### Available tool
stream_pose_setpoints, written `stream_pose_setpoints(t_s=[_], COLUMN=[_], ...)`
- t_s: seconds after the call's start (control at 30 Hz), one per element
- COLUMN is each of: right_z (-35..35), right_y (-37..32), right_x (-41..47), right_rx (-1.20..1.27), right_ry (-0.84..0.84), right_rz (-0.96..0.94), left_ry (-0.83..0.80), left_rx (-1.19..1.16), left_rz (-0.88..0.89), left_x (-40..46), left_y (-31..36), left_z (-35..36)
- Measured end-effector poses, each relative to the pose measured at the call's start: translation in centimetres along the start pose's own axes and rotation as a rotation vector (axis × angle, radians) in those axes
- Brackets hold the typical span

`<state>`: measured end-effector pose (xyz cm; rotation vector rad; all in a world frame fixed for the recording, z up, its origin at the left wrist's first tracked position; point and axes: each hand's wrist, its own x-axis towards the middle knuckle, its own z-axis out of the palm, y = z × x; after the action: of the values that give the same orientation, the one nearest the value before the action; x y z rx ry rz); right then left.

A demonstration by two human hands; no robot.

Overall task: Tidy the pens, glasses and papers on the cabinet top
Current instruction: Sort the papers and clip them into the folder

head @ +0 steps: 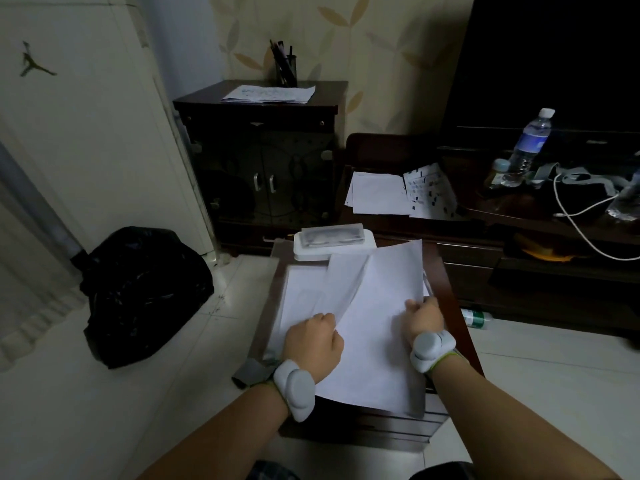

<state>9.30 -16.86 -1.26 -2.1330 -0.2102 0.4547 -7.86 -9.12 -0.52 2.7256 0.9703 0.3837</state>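
Both hands [313, 344] (curled) on paper [374, 327]

Both forearms are bare, with no sleeves showing. Each wrist carries a chunky white device with a rounded grey oval face, strapped on with a thin yellow-green band. The one by the left hand [313, 344] sits on the back of the wrist; the one by the right hand [424, 315] looks the same, with a small dark marking near its edge.
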Motion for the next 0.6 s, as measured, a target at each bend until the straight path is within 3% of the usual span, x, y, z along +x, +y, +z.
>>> stream_pose_setpoints(t_s=[0.37, 0.47, 0.6], right_z=[-1.4, -1.7, -1.7], right_y=[1.8, 1.8, 1.9], right_x=[0.4, 0.1, 0.1], right_rx=[-0.107, -0.132, -0.217], right_ry=[0.095, 0.113, 0.097], right_rz=[-0.012, -0.047, -0.093], left_ry=[-0.126, -0.151, -0.182], left_rx=[-0.658, -0.660, -0.597], left_rz=[-0.674, -0.714, -0.634], left_x=[0.9, 0.8, 0.6], left_y=[-1.3, -1.1, -0.9], left_z=[1.6, 1.6, 1.7])
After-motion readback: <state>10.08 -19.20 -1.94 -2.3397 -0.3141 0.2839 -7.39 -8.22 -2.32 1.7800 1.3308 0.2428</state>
